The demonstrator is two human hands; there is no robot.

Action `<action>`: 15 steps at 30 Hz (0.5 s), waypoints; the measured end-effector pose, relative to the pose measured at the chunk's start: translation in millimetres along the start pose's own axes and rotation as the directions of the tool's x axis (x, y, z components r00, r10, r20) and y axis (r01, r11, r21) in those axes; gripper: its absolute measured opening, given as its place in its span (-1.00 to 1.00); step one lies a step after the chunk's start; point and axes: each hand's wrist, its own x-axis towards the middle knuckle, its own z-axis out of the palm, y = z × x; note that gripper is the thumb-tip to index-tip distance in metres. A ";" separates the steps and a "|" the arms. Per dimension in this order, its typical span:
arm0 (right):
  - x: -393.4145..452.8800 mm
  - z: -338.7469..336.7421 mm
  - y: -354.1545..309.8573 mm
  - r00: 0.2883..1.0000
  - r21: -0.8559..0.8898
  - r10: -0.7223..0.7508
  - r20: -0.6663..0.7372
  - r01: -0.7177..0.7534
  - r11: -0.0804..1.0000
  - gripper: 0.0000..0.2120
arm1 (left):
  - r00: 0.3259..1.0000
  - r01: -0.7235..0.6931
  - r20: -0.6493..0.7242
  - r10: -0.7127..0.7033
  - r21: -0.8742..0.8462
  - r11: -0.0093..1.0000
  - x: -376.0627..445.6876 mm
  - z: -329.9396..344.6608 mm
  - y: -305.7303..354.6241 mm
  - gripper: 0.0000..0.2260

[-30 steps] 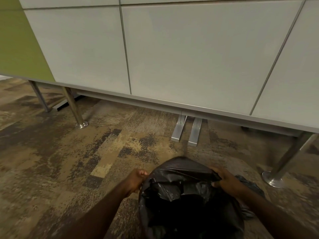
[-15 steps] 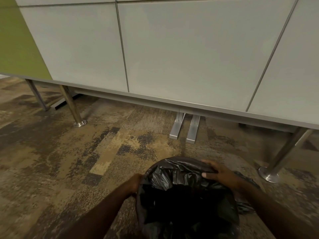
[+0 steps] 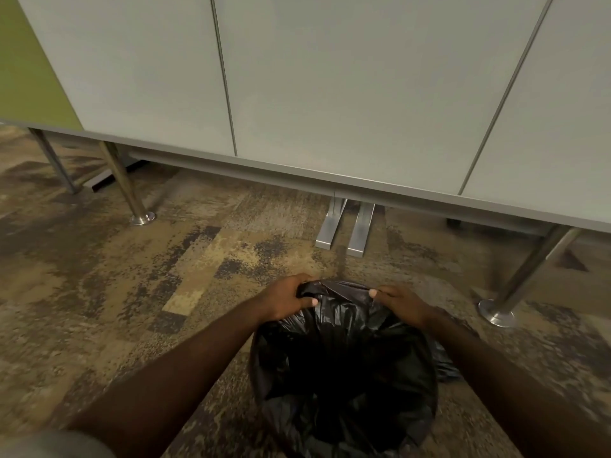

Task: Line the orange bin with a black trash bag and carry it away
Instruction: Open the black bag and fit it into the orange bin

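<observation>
Two bare forearms, uncovered from elbow to wrist, no watch, bands or rings seen. Bare left hand [image 3: 288,297] and bare right hand [image 3: 401,304], short pale nails on the thumbs. Blurred edge of a grey short fabric sleeve [image 3: 49,444] at lower left corner, left upper arm; right sleeve out of view
</observation>
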 end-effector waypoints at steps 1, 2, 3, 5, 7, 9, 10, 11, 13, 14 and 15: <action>-3.9 -0.3 -4.6 0.996 -0.037 -0.046 -0.081 0.043 0.998 -0.78 | 1.000 0.008 -0.002 -0.008 -0.005 1.000 0.1 -0.3 -0.7 -0.58; -8.1 0.6 -12.6 0.961 -0.099 -0.162 -0.224 0.143 0.985 -0.80 | 1.000 0.014 -0.009 -0.014 0.003 1.000 0.4 0.5 -1.9 -0.62; -14.8 1.5 -25.3 0.894 -0.149 -0.285 -0.344 0.248 0.957 -0.81 | 0.999 0.020 -0.028 -0.019 0.027 0.999 1.1 2.0 -3.1 -0.66; -25.2 7.9 -55.0 0.838 -0.100 -0.428 -0.338 0.420 0.902 -0.78 | 0.996 0.027 -0.084 -0.019 0.088 0.996 1.9 6.6 -5.6 -0.72; -27.3 28.5 -73.4 0.930 0.080 -0.361 0.074 0.355 0.931 -0.74 | 0.991 0.027 -0.137 -0.009 0.125 0.992 2.6 11.0 -8.2 -0.74; -16.9 62.2 -71.4 0.818 0.017 -0.127 0.561 0.143 0.990 -0.71 | 0.987 0.031 -0.159 -0.011 0.124 0.992 2.2 13.1 -9.4 -0.74; -7.6 79.8 -61.9 0.728 -0.126 0.019 0.686 0.093 0.988 -0.66 | 0.987 0.036 -0.162 -0.016 0.117 0.992 1.1 13.5 -9.4 -0.74; 0.9 93.7 -51.9 0.674 -0.293 0.149 0.724 0.106 0.950 -0.62 | 0.986 0.035 -0.163 -0.016 0.116 0.993 0.1 13.3 -9.6 -0.74; 16.2 107.1 -34.5 0.728 -0.468 0.208 0.654 0.173 0.867 -0.57 | 0.986 0.019 -0.169 0.001 0.120 0.993 -1.8 13.2 -9.7 -0.75; 22.8 108.4 -27.1 0.786 -0.483 0.189 0.589 0.154 0.862 -0.57 | 0.985 0.017 -0.171 0.002 0.110 0.994 -2.3 13.7 -10.5 -0.75; 27.0 107.9 -22.4 0.824 -0.473 0.181 0.537 0.116 0.874 -0.58 | 0.985 0.022 -0.171 -0.005 0.099 0.995 -3.1 14.1 -11.0 -0.74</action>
